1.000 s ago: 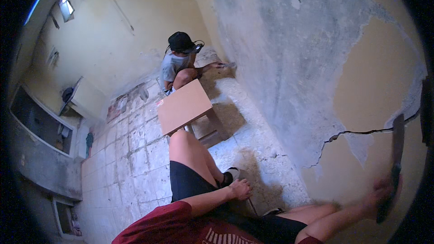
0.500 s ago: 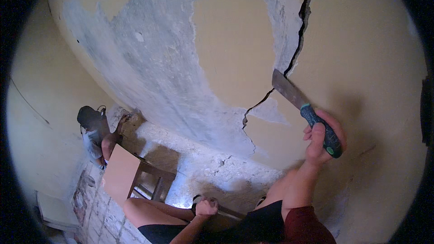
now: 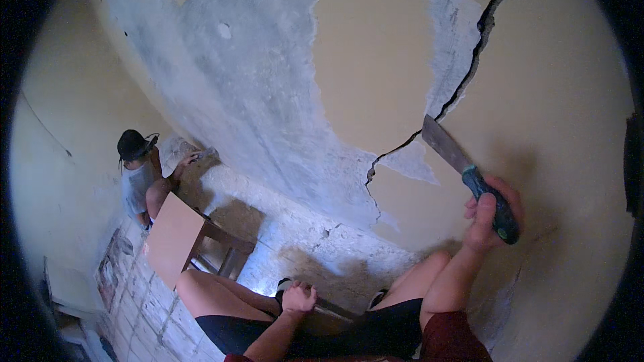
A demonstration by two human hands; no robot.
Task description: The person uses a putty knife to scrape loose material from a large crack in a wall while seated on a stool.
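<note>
My right hand (image 3: 488, 218) is wrapped round the dark green and black handle of a scraper (image 3: 448, 145). The tip of its flat metal blade lies at the wall (image 3: 372, 60), by a chipped paint edge just beside a long dark crack (image 3: 480, 43). Yellowish paint covers part of this wall, and a broad grey-white patch (image 3: 248, 80) of bare plaster shows to the left. My left hand (image 3: 300, 297) is closed low between my knees. A dark bar (image 3: 335, 310) runs beside it; whether the fingers hold anything is hidden.
A wooden chair with a pinkish flat panel (image 3: 172, 233) stands left of my knee. Beyond it another person (image 3: 139, 174) in a dark cap crouches by the wall's foot, one hand reaching to it. Pale dust and rubble (image 3: 308, 224) lie along the wall; the floor is tiled (image 3: 144, 295).
My view has shifted, so the wall sits further right. The scraper stays at nearly the same spot by the crack. The other person's hand now shows at the wall's base.
</note>
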